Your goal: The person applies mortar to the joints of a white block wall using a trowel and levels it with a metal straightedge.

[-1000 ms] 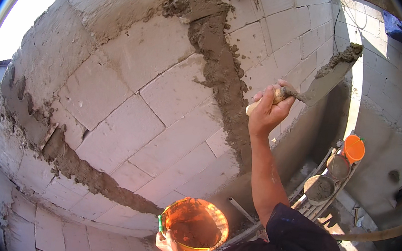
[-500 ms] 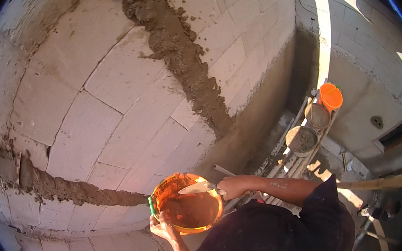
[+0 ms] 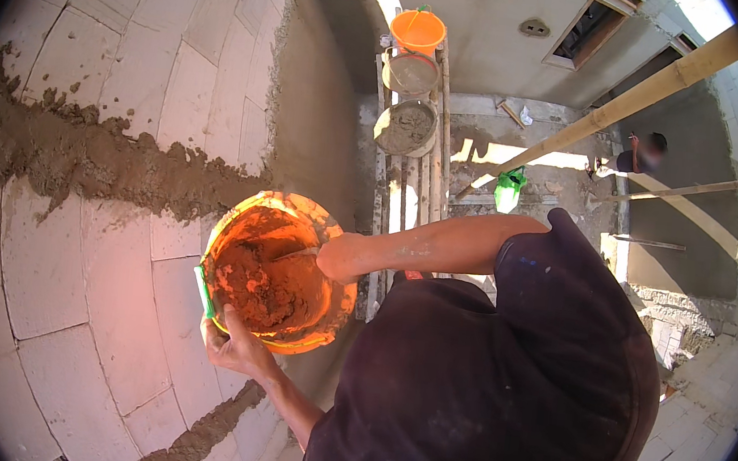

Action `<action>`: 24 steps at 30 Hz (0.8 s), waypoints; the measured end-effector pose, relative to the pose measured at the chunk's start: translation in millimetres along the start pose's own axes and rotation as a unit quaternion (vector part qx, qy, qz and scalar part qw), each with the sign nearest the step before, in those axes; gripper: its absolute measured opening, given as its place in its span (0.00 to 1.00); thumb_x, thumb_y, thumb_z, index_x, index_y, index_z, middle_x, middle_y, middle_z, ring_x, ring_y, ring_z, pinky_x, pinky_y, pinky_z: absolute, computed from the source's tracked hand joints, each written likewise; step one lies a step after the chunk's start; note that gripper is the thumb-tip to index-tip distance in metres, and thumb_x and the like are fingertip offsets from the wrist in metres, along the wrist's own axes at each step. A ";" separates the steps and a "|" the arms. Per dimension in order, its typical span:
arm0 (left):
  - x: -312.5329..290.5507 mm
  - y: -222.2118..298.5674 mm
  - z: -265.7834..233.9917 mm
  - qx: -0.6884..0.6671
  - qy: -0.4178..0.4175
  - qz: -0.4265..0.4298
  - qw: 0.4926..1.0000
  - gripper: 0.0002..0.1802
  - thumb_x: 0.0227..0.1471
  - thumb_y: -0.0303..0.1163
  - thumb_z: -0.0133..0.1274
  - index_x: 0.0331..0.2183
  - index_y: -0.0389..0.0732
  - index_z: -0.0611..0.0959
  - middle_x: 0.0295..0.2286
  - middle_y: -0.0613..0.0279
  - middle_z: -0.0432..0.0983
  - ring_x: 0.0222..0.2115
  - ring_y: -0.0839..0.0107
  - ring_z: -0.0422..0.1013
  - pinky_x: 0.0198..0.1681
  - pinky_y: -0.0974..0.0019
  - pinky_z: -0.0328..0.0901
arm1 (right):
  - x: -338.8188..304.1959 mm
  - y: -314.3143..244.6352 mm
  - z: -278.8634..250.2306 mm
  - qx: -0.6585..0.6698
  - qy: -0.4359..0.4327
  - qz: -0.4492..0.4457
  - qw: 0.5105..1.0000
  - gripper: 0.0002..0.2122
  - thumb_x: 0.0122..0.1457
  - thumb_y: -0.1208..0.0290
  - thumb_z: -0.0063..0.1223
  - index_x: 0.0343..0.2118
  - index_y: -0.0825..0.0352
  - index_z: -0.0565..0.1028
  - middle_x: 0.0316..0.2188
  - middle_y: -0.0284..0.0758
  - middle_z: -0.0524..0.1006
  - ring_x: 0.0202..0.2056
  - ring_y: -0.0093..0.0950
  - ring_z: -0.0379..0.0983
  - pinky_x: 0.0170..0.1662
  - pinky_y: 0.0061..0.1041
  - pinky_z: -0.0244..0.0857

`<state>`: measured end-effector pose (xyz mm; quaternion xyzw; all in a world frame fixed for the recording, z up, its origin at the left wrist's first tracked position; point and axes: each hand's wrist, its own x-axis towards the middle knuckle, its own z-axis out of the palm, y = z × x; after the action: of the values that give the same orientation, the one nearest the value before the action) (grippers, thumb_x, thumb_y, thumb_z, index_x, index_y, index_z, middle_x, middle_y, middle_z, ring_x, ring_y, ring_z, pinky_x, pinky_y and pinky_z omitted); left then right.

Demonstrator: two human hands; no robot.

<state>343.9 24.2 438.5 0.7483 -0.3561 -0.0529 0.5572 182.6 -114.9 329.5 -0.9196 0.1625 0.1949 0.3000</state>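
An orange bucket (image 3: 332, 303) with wet mortar (image 3: 260, 286) inside is held against the block wall. My left hand (image 3: 236, 342) grips its near rim, close to the green handle grip (image 3: 204, 292). Over the bucket's right side, my right hand (image 3: 343, 259) is closed and reaches inward, its fingers mostly hidden. From it a trowel (image 3: 297, 254) points down into the mortar, only a sliver of its blade showing. A broad band of rough wet mortar (image 3: 107, 153) runs along the wall to the bucket's left.
Bamboo and plank scaffolding (image 3: 436, 179) carries two mortar-filled buckets (image 3: 407, 126) and another orange bucket (image 3: 418, 30). A thick bamboo pole (image 3: 620, 113) slants across the right. Below are a green bag (image 3: 509, 189) and another person (image 3: 642, 156). A lower mortar strip (image 3: 199, 433) marks the wall.
My view has swung to the right, and the bucket appears larger. The trowel, earlier raised over the bucket with its blade in sight, has gone down into the mortar.
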 end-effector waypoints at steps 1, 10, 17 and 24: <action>5.1 -1.1 10.3 0.028 -0.007 0.040 0.999 0.06 0.57 0.23 0.51 0.36 0.30 0.79 0.28 0.62 0.76 0.29 0.78 0.72 0.32 0.70 0.70 | -4.7 2.2 2.8 0.068 -0.048 -0.013 0.996 0.08 0.53 0.73 0.54 0.34 0.71 0.77 0.30 0.44 0.81 0.29 0.41 0.79 0.31 0.40 0.72; 1.6 2.2 30.0 -0.083 -0.024 -0.060 0.994 0.07 0.57 0.23 0.52 0.38 0.31 0.79 0.30 0.60 0.76 0.29 0.75 0.71 0.33 0.69 0.68 | -75.1 9.4 2.1 0.662 -0.250 -0.070 0.703 0.06 0.61 0.68 0.54 0.38 0.60 0.69 0.19 0.23 0.64 0.15 0.13 0.61 0.15 0.17 0.55; -11.1 -45.7 -9.9 -0.159 0.255 -0.157 0.941 0.05 0.58 0.19 0.52 0.37 0.31 0.80 0.31 0.64 0.76 0.29 0.78 0.69 0.35 0.71 0.65 | -87.2 -20.3 -52.9 0.763 -0.166 -0.091 0.618 0.06 0.65 0.73 0.48 0.42 0.66 0.68 0.20 0.27 0.65 0.14 0.15 0.60 0.14 0.16 0.55; -95.3 -61.9 -70.0 -0.110 0.401 -0.163 0.894 0.03 0.50 0.20 0.55 0.26 0.36 0.77 0.19 0.70 0.69 0.19 0.82 0.62 0.21 0.73 0.56 | -85.6 -104.1 -189.1 0.732 0.086 -0.355 0.575 0.12 0.62 0.75 0.45 0.48 0.71 0.66 0.23 0.34 0.69 0.17 0.21 0.67 0.18 0.22 0.65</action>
<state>336.0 144.1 380.5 0.6874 0.0332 0.1227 0.7151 200.7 -135.8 560.0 -0.3840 -0.0641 -0.1926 0.9007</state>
